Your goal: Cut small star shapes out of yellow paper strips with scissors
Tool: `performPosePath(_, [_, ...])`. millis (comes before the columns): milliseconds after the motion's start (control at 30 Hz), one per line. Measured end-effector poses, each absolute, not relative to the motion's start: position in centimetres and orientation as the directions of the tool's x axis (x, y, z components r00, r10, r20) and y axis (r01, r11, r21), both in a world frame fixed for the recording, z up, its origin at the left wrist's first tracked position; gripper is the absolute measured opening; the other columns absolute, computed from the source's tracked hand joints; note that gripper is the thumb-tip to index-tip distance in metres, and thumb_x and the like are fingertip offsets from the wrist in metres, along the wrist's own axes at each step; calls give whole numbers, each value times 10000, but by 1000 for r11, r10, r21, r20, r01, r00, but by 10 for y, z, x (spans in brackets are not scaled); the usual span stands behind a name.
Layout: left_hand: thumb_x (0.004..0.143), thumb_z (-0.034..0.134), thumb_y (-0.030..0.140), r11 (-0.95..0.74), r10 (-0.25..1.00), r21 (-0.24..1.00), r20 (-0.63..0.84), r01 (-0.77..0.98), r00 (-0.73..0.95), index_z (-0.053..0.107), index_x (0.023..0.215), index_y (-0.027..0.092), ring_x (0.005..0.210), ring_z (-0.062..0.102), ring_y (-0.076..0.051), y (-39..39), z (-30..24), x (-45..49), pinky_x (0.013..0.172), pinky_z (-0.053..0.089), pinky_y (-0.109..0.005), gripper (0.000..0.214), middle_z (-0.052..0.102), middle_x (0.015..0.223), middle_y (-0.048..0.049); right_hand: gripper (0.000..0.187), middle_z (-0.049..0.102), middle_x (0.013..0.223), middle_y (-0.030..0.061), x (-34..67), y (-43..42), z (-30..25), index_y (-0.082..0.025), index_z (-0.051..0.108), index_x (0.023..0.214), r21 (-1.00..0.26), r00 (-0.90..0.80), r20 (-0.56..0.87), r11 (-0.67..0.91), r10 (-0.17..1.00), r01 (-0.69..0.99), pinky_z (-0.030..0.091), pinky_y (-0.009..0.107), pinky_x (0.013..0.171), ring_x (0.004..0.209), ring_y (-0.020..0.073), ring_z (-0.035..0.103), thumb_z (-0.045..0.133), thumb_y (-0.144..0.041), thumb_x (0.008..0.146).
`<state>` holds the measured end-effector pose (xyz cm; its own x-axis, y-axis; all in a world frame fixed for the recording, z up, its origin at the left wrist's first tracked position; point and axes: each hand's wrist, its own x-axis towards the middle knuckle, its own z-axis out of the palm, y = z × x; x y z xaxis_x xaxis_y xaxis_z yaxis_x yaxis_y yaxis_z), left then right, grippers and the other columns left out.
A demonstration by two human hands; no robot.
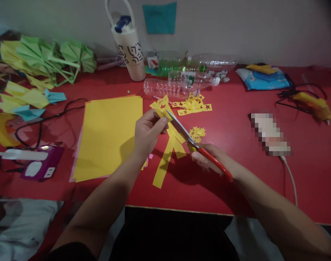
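Note:
My left hand [150,130] pinches a small piece of yellow paper [167,115] between thumb and fingers above the table. In my right hand [209,157] are red-handled scissors [216,161], their blades pointing up and left, with the tips at the paper's edge. Below lie long yellow paper strips [162,168], partly under my left hand. A little pile of cut yellow paper stars [197,133] sits just beyond my right hand. Farther back rest yellow strips with star-shaped holes [192,106].
A stack of yellow sheets [111,137] lies left, near a purple power strip [42,163]. Plastic bottles [171,87] and a white tumbler [131,50] stand or lie at the back. A phone [270,134] and a yellow glue gun [312,105] are right.

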<state>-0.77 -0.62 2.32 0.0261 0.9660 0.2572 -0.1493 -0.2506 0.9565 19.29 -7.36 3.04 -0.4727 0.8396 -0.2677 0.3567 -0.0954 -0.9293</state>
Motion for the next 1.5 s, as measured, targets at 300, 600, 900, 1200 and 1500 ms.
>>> performPosePath(300, [750,654,248,-231,970,962,239,-144,39,586,654,190,452,518,-45,-6,22,-9,442,457,-169,132,571,539,48,545,342,512,-74,192,-73,32,-242,335,618,-934,-473,-270,-108,839,341,278,256,430,446,84,335,539,-694,845])
performPosePath(600, [702,679,246,-200,977,966,210,-167,45,586,628,189,440,519,-52,-5,27,-9,421,449,-171,131,581,519,45,518,353,492,-84,196,-73,29,-241,332,635,-930,-489,-302,-141,818,339,294,242,411,416,75,377,533,-652,879])
performPosePath(900, [704,667,232,-184,980,969,193,-163,44,600,629,190,444,524,-51,-5,26,-10,422,452,-165,108,582,510,45,514,356,483,-98,195,-74,30,-237,352,644,-935,-487,-309,-168,817,311,292,225,381,385,61,363,545,-658,866])
performPosePath(1200, [717,660,230,-177,981,972,187,-157,48,602,637,188,455,530,-52,-5,25,-11,431,460,-166,107,590,529,41,522,352,477,-96,194,-72,28,-243,343,632,-932,-460,-303,-159,834,325,278,233,374,381,61,355,559,-663,853])
performPosePath(1500, [692,682,245,-154,986,976,162,-155,44,585,628,185,438,524,-56,-5,26,-10,421,453,-172,131,584,516,44,528,364,495,-90,194,-73,32,-239,357,645,-921,-446,-325,-173,834,349,284,233,388,394,69,363,544,-692,839])
